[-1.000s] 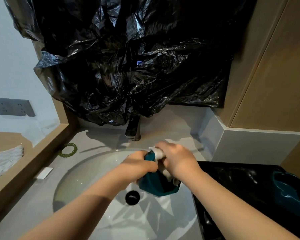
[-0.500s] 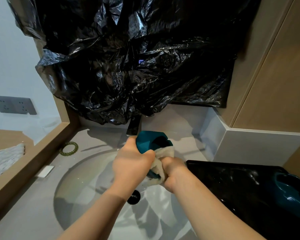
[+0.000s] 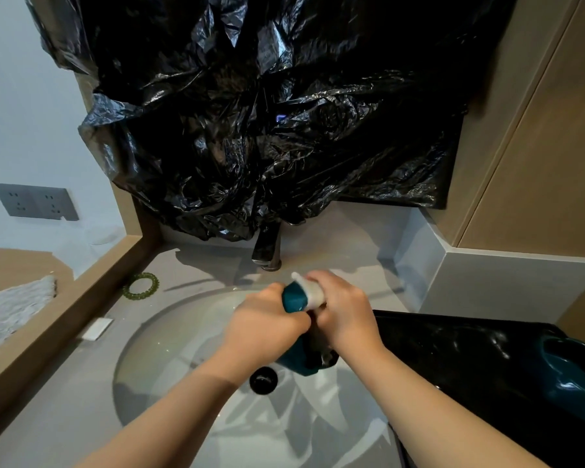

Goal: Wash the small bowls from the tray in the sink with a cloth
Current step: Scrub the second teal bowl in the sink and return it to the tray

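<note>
Over the white sink basin, my left hand grips a small teal bowl, tilted with its opening facing down and toward me. My right hand presses a white cloth against the bowl's far side and rim; only a strip of cloth shows above my fingers. Both hands touch each other around the bowl. A black tray sits on the counter to the right, with another teal bowl lying in it at the frame's right edge.
A metal faucet stands behind the basin, partly under crumpled black plastic sheeting covering the wall. The black drain plug lies below my hands. A green beaded ring and a small white bar rest on the left counter.
The bowl was lifted and turned opening-up half a second ago; now it is lowered again and tilted down, with my right hand back on top pressing the cloth.
</note>
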Motion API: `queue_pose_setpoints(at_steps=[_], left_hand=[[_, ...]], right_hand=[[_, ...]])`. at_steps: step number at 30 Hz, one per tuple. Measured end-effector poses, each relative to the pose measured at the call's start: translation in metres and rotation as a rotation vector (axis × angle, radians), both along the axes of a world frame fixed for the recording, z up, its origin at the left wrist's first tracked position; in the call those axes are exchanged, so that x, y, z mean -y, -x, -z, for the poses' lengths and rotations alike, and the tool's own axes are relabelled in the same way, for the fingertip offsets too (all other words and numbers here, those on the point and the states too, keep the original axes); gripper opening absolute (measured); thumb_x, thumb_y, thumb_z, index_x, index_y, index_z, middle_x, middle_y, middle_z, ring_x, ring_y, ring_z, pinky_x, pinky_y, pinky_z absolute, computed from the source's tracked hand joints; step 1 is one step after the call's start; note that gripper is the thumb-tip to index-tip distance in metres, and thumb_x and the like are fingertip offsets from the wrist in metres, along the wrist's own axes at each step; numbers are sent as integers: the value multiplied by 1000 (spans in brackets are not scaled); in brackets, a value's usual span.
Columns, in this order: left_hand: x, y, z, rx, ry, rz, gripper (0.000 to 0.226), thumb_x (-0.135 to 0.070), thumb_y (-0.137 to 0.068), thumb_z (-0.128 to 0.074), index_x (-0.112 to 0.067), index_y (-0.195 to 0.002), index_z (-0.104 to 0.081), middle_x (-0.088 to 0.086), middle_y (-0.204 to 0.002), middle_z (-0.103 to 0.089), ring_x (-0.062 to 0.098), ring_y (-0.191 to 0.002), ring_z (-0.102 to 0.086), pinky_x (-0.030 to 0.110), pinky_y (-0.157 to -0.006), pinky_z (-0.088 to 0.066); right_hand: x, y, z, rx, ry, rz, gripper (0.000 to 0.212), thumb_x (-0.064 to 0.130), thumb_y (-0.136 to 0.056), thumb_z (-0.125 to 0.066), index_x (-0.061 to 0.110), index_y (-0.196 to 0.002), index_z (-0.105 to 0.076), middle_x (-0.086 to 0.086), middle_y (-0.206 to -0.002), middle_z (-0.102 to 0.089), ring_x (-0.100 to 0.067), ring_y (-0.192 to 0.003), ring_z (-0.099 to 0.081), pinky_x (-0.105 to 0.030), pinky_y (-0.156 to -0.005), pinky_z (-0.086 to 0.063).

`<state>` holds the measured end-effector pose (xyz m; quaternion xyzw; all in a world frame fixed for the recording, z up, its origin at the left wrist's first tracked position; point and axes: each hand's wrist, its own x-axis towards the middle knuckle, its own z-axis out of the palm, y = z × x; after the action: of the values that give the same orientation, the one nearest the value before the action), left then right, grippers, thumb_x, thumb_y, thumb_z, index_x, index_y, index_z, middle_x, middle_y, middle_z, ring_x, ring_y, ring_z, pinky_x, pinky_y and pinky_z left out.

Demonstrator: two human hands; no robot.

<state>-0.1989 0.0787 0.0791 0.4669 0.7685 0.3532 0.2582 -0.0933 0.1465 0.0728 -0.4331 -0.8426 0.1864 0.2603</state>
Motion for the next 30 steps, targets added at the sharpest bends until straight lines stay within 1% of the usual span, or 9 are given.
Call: queue_pose_setpoints(at_steps=[2,5,8,12,15,18,20,26,30], left_hand=[[-1,-5,3,82,-101,-99,37,-35,-54,-48,-28,-90,-54,-4,-80,-64,19,-80,-61,31,-67,-49],[0,-15,7,166,-221,-202,41,-34,-55,-48,-35,-96,-50,-9,-82,-64,15,-82,-62,34,-76,-53],[4,-29,11,102,-279,-213,38,-32,-63,-56,-40,-98,-43,-11,-78,-63,10,-75,-60,30,-65,-49],[10,-30,15,333,-208,-99,46,-22,-66,-67,-27,-107,-48,-9,-83,-65,7,-75,-61,22,-62,-49],[3,-10,5,628,-42,-40,50,-23,-70,-76,-16,-114,-51,4,-91,-67,16,-78,-63,25,-66,-53],[-6,2,2,387,105,35,32,-19,-71,-71,-21,-99,-56,3,-81,-62,16,-72,-58,27,-64,-46],[-8,1,5,282,113,76,15,-16,-72,-64,-20,-84,-57,0,-74,-57,14,-67,-53,25,-60,-41],[-10,-4,10,155,-138,-144,8,-18,-78,-58,-25,-77,-55,-1,-72,-61,20,-72,-57,31,-64,-45],[-9,-13,11,143,-282,-270,22,-17,-80,-58,-33,-94,-51,-12,-79,-60,21,-84,-60,32,-77,-49]], right_hand=[[-2,1,8,-194,263,212,30,3,-84,-52,15,-110,-62,-10,-106,-65,-28,-100,-59,-29,-76,-44],[5,8,12,-724,824,487,21,-3,-84,-52,11,-72,-61,-14,-82,-62,-28,-75,-59,-30,-61,-45],[13,11,16,-973,1138,552,21,-5,-84,-47,9,-73,-58,-17,-80,-62,-29,-73,-58,-40,-72,-53],[2,-2,18,-847,892,495,36,-9,-82,-42,11,-58,-60,-12,-67,-57,-29,-66,-54,-27,-58,-49],[-8,-17,11,-207,412,343,23,1,-84,-46,12,-87,-65,-10,-87,-63,-29,-84,-57,-27,-70,-44],[-8,-18,-1,167,157,50,32,5,-85,-48,14,-114,-58,-13,-107,-64,-33,-101,-56,-35,-81,-45],[-5,-11,-7,252,99,-54,35,8,-86,-48,19,-119,-54,-10,-114,-60,-32,-105,-54,-37,-83,-45],[3,-3,-3,-70,140,156,28,9,-85,-51,18,-110,-60,-10,-102,-65,-33,-99,-58,-36,-78,-47],[13,11,11,-729,960,475,16,1,-86,-48,12,-79,-59,-10,-70,-58,-25,-60,-55,-22,-50,-46]])
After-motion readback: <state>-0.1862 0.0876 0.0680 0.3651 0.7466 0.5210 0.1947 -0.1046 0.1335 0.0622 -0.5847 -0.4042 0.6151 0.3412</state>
